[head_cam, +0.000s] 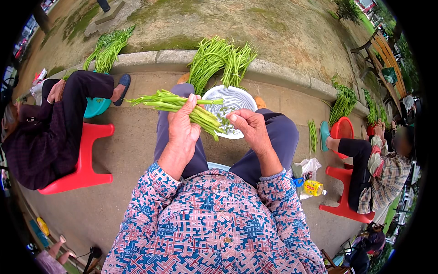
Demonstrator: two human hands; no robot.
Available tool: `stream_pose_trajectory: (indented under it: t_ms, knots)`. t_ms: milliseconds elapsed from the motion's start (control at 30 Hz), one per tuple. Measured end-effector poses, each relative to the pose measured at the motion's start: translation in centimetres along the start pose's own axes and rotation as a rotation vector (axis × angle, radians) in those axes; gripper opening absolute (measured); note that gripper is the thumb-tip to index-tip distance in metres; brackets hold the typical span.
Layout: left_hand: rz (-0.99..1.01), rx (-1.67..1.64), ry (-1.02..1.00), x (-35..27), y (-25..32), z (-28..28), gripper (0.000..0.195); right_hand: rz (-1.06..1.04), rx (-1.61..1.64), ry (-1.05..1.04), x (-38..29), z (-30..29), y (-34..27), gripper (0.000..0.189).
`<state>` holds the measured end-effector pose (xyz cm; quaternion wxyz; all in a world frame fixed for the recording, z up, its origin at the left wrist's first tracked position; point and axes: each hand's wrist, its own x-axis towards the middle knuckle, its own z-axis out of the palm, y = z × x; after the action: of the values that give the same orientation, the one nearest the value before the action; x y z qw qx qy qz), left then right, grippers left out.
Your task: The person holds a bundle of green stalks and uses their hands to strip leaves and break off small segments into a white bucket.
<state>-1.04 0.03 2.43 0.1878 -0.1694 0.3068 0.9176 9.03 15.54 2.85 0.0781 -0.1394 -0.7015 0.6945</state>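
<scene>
My left hand (185, 125) grips a bunch of long green vegetable stems (167, 104), thumb on top. One stem lies apart from the rest, pointing right; the leafy tips stick out to the left. To the right of the cut ends is my right hand (250, 127), thumb and forefinger pinched together. I make out nothing between those fingers. Below both hands a white plastic basket (236, 94) sits between my knees, with small green scraps (226, 114) in it. Just beyond its rim, large bundles of similar stems (212, 61) lean on the stone kerb (172, 57).
People sit on red plastic stools (84, 154) at both sides, with a teal basin (97, 108) left and a red basin (343, 132) right. By my right knee lie a thin stem bundle (312, 135), a plastic bag (310, 164) and a yellow-labelled bottle (314, 188).
</scene>
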Motion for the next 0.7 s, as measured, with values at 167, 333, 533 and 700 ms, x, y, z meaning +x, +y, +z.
stream_pose_trajectory:
  t_ms: [167, 333, 533, 700]
  knots:
    - [-0.004, 0.064, -0.059, -0.7, -0.1, 0.3, 0.018, -0.182, -0.220, -0.047, 0.2, 1.4, -1.1, 0.017]
    - [0.076, 0.080, -0.052, -1.3, -0.9, 0.8, 0.017, -0.205, -0.360, -0.050, 0.3, 1.8, -0.9, 0.013]
    - [0.077, 0.105, -0.110, -1.4, -1.3, 0.4, 0.017, -0.219, -0.507, -0.059, 0.0, 1.9, -1.1, 0.012]
    - [0.096, 0.120, -0.121, -1.6, -1.3, 0.5, 0.019, -0.372, -0.582, -0.022, 0.0, 1.9, -0.9, 0.013]
